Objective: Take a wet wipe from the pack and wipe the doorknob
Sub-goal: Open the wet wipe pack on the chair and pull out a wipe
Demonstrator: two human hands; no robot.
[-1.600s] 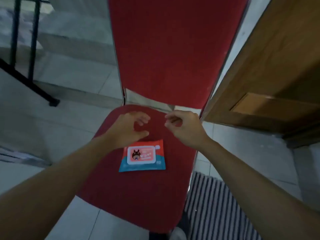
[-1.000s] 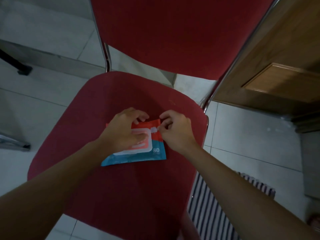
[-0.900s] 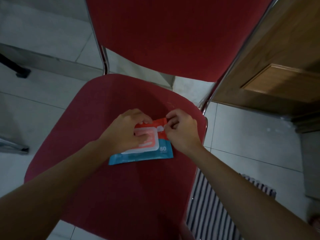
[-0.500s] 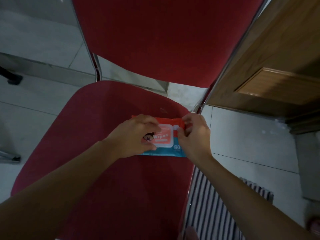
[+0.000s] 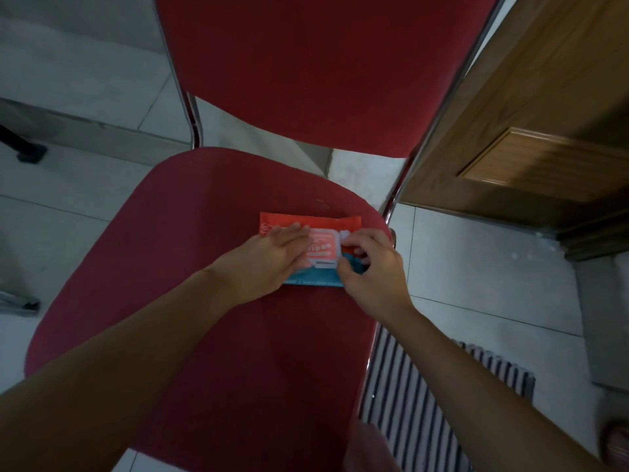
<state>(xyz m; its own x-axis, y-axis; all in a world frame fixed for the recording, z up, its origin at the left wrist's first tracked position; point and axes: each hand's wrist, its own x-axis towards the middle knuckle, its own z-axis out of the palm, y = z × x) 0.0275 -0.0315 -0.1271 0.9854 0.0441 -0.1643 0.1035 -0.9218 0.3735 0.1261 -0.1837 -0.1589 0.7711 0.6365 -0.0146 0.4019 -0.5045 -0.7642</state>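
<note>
Fingers of left hand flat on wipes pack — right hand pinching flap.

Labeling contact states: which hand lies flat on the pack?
The left hand, fingers straight across the wipes pack; the right hand curls at the flap's edge.

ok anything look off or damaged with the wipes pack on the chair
Nothing stands out. The wipes pack lies flat on the chair seat; the left hand presses it while the right hand works at its flap.
</note>
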